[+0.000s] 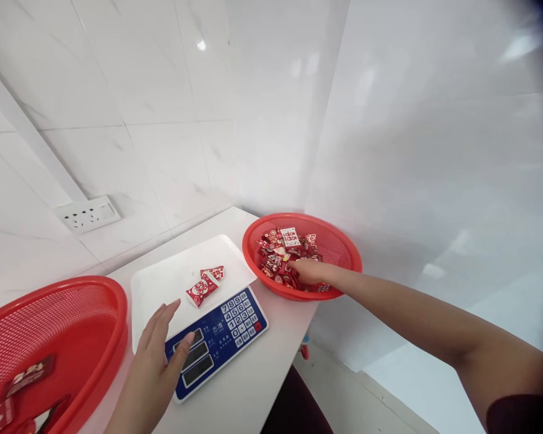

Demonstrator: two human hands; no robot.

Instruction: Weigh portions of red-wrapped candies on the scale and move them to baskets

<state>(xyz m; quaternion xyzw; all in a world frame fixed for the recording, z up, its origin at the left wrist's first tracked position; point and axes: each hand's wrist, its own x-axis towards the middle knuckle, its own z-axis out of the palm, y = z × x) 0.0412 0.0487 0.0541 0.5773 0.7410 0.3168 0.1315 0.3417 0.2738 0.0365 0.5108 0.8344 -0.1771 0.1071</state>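
My left hand (pixel 156 355) hovers over the display end of a digital scale (pixel 228 328), its fingers apart and nothing in it. On the scale's white pan (pixel 163 277) lie two wrapped candies, a red-and-white one (pixel 202 289) in front and another red one (pixel 216 272) partly behind it. My right hand (pixel 307 271) reaches into a red mesh basket (pixel 338 244), curled down among many small red-wrapped candies (pixel 275 259). Its fingertips are partly hidden there, so what they pinch is not clear. A white square packet (pixel 290 237) rests on top of that pile.
At the left stands a larger red basket (pixel 112 313) with a few wrapped packets (pixel 29 374) inside. The white table (pixel 248 374) meets a tiled wall with a power socket (pixel 88 214). A plain white wall (pixel 411 181) rises at the right.
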